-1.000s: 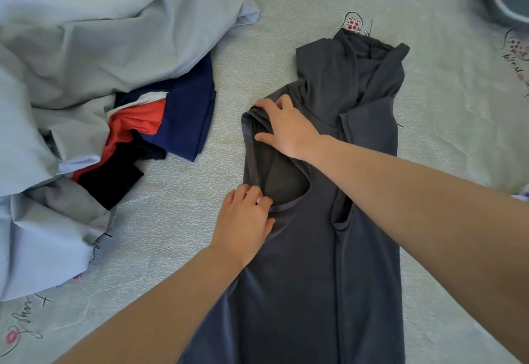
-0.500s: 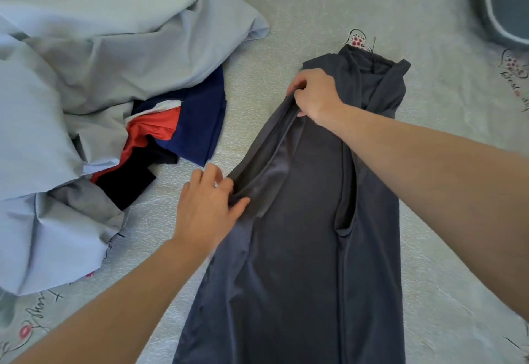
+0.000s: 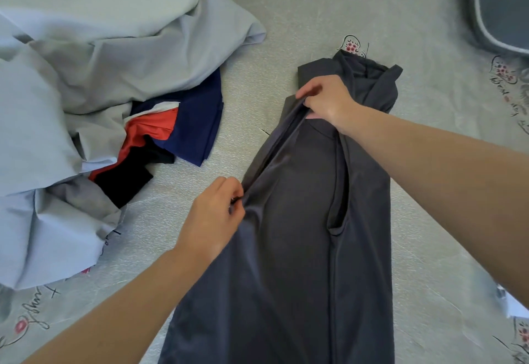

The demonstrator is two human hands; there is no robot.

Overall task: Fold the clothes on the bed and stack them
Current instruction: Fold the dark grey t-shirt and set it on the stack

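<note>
A dark grey sleeveless top (image 3: 303, 220) lies lengthwise on the bed (image 3: 315, 5), its far end bunched near a flower print. My left hand (image 3: 213, 217) pinches the top's left edge about halfway up. My right hand (image 3: 326, 100) grips the same edge farther away, near the shoulder. Between the two hands the edge is lifted and pulled into a straight line. A pile of other clothes, navy (image 3: 197, 123), red (image 3: 148, 131) and black (image 3: 126, 177), lies to the left, partly under a pale blue sheet (image 3: 86, 63).
The pale blue sheet is heaped over the left side of the bed. A dark grey cushion or pillow with a light rim (image 3: 501, 5) sits at the top right corner. A bit of white cloth (image 3: 515, 306) shows at the right edge.
Both hands went from resting flat on the armhole to pinching the top's left edge. They moved apart, the left hand toward me and the right hand away, drawing the edge taut.
</note>
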